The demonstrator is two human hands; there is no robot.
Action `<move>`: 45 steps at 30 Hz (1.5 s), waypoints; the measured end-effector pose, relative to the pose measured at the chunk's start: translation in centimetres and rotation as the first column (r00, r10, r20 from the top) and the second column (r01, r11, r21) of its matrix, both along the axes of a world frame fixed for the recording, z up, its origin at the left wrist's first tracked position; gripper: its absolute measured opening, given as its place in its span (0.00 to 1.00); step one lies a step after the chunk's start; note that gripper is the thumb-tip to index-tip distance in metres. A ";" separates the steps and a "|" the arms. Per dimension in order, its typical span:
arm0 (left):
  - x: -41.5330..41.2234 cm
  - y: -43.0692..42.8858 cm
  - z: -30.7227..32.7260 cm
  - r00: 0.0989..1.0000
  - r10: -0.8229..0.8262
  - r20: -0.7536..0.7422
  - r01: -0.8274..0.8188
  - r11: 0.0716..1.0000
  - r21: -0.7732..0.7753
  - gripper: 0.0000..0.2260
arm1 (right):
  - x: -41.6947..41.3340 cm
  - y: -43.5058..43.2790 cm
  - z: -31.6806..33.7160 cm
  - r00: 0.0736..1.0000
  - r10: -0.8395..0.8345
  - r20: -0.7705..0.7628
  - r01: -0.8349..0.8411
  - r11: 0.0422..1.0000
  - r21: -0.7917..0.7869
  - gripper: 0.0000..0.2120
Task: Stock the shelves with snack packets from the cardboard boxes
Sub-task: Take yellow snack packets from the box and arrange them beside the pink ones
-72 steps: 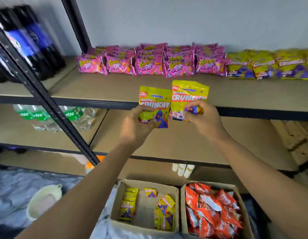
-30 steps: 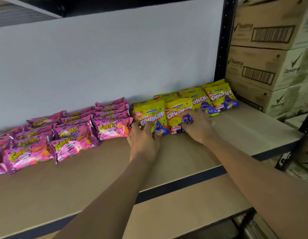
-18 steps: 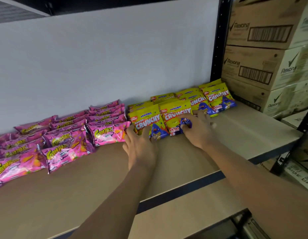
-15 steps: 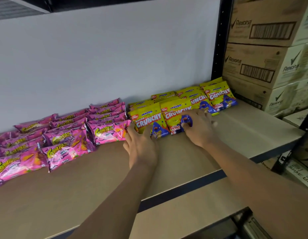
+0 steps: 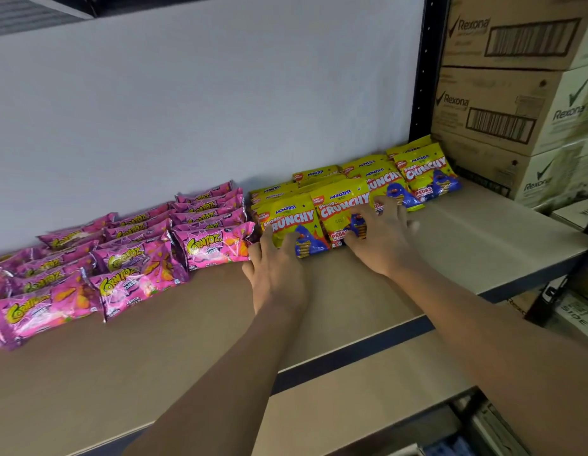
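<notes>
Placing step, by my judgement: the left grip (image 5: 276, 274) and right grip (image 5: 381, 235), fingers apart and fairly flat, each press one front Monster Crunchy packet (image 5: 291, 218) onto the shelf (image 5: 483, 245). Next calls for lifting off without dragging them. Beyond the grips sit four overlapping Crunchy columns, exact count hidden. Over a dozen Corntoz packets (image 5: 217, 246) lie leftward, three Rexona cartons (image 5: 503, 103) rightward.

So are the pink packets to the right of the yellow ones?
No, the pink packets lie left of the yellow packets on the shelf.
</notes>
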State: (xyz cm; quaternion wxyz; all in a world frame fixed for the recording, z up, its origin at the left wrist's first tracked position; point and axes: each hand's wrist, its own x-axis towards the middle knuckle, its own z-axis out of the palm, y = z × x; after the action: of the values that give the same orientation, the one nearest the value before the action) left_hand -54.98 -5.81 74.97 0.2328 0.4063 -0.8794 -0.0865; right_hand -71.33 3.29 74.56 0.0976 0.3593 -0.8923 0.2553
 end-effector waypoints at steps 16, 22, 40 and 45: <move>0.2 0.3 -0.2 0.999 0.006 -0.037 -0.009 0.997 -0.073 0.16 | 0.3 -0.1 0.0 0.998 0.000 -0.065 -0.001 1.000 -0.019 0.24; 0.7 1.0 0.1 0.995 -0.014 -0.103 0.009 0.999 -0.051 0.16 | 1.0 0.3 0.3 0.990 0.021 -0.138 -0.030 0.997 -0.067 0.21; 26.5 6.3 -1.0 0.835 -0.112 -0.539 0.185 0.979 0.083 0.06 | 28.8 5.0 -1.8 0.759 0.651 0.010 -0.546 0.644 -0.536 0.08; 36.5 6.5 -5.7 0.902 -0.021 -0.431 0.118 0.973 0.200 0.09 | 36.8 3.8 -8.4 0.623 0.782 0.017 -0.664 0.539 -0.518 0.10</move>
State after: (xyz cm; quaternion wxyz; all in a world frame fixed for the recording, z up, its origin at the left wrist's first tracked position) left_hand -18.44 0.70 69.22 0.3690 0.3691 -0.8061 -0.2787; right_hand -34.56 7.10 66.13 -0.0463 0.6285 -0.5765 0.5201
